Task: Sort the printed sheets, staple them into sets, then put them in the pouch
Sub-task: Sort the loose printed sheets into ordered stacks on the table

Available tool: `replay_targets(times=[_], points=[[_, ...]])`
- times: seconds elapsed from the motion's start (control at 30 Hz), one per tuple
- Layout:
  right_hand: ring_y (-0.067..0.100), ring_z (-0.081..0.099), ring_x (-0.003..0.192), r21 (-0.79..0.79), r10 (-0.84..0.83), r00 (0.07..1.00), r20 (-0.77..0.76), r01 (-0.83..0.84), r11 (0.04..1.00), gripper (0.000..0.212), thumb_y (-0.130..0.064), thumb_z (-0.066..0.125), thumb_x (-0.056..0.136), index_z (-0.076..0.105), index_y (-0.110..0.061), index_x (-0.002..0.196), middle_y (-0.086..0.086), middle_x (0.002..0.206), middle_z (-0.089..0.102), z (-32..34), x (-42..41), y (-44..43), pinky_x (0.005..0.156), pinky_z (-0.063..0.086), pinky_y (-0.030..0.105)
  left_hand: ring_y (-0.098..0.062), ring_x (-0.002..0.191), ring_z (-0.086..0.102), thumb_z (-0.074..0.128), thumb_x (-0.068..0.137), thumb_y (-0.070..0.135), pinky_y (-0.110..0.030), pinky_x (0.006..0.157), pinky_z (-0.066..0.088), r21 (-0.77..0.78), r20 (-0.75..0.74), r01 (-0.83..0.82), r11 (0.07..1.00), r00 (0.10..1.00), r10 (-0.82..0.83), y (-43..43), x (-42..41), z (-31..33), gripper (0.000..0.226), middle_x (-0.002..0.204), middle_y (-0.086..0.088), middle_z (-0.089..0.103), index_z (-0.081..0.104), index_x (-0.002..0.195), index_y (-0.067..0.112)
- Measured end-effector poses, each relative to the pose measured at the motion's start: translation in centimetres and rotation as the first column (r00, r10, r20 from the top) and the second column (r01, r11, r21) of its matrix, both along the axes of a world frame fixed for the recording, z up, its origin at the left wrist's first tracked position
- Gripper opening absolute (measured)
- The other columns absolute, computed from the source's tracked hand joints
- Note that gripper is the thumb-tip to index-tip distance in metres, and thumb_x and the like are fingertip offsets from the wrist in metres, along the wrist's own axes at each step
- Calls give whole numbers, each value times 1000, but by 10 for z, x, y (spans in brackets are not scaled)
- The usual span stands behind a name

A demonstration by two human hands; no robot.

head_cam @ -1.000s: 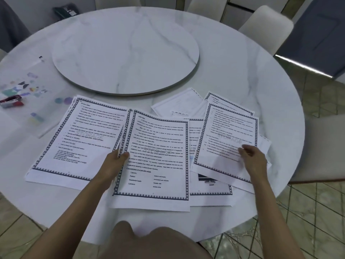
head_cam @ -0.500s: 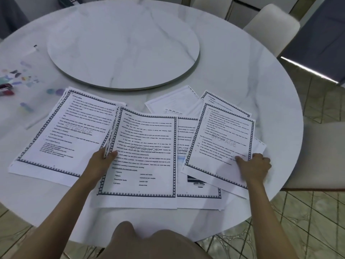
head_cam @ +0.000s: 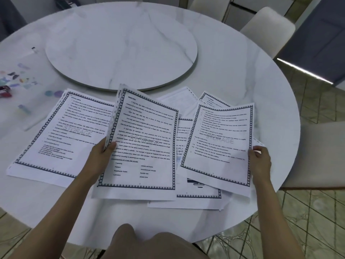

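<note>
Printed sheets with dark patterned borders lie spread on the round marble table [head_cam: 252, 75]. My left hand [head_cam: 103, 153] grips the left edge of a small stack of sheets [head_cam: 145, 143], lifted off the table and tilted toward me. My right hand [head_cam: 259, 159] holds the right edge of another bordered sheet [head_cam: 220, 143], also raised. A third pile [head_cam: 61, 133] lies flat at the left. More sheets [head_cam: 197, 199] lie under and behind the raised ones. A clear pouch [head_cam: 22, 94] with coloured shapes rests at the far left, a red stapler [head_cam: 4, 91] on it.
A marble turntable [head_cam: 121, 47] fills the table's middle. Pale chairs stand at the back right [head_cam: 267, 30] and at the right [head_cam: 317, 154]. A dark object [head_cam: 64, 2] sits past the table's far edge. My knee [head_cam: 149, 243] shows below the near edge.
Both hands have closed on sheet edges and lifted them: the middle stack rose and tilted up in my left hand, the right sheet rose in my right hand.
</note>
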State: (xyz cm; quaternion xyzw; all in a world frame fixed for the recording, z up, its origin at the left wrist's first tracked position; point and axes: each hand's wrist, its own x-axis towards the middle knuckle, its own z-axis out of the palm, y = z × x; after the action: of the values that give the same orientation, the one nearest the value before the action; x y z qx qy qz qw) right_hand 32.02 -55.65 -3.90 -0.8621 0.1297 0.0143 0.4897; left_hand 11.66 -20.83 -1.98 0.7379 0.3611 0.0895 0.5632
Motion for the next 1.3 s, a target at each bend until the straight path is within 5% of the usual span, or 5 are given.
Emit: replay_targets(times=[0.23, 0.4, 0.57, 0.77, 1.3], points=[[30, 59, 101, 131, -47, 993, -104, 61, 989, 32, -12, 55, 90, 55, -4, 122, 15, 112, 62, -4, -7, -1, 97, 46, 44, -18, 100, 54, 42, 98, 18, -29, 89, 40, -79, 75, -13, 997, 997, 19, 12, 5, 12, 29, 108, -1, 60, 52, 125, 13], [19, 53, 66, 101, -1, 979, -203, 22, 995, 25, -11, 55, 90, 60, -5, 113, 12, 96, 62, -9, -20, 9, 55, 41, 29, -19, 93, 57, 43, 97, 19, -31, 85, 42, -143, 101, -9, 990, 995, 24, 24, 5, 18, 23, 98, 1, 62, 54, 117, 16], [28, 58, 79, 90, 10, 965, -261, 15, 996, 26, -10, 52, 89, 59, -7, 114, 13, 97, 62, -13, -36, 28, 70, 48, 36, -22, 94, 59, 43, 97, 21, -35, 87, 43, -207, 102, 12, 978, 995, 9, 36, 6, 22, 24, 97, 0, 63, 54, 118, 15], [18, 57, 70, 235, 108, 967, -229, -53, 971, 20, -5, 47, 92, 59, -11, 107, 12, 100, 62, -3, -53, 57, 53, 48, 20, -22, 101, 59, 44, 97, 21, -36, 93, 45, -255, 119, 69, 964, 992, -39, 50, 12, 26, 25, 109, -4, 63, 54, 119, 17], [23, 65, 93, 516, 141, 981, -130, -55, 855, 23, -6, 46, 94, 60, -8, 112, 8, 105, 67, 14, -74, 78, 86, 55, 30, -5, 87, 57, 47, 96, 21, -31, 89, 43, -296, 167, -18, 955, 983, 71, 85, 16, 29, 17, 93, 11, 61, 53, 111, 19]])
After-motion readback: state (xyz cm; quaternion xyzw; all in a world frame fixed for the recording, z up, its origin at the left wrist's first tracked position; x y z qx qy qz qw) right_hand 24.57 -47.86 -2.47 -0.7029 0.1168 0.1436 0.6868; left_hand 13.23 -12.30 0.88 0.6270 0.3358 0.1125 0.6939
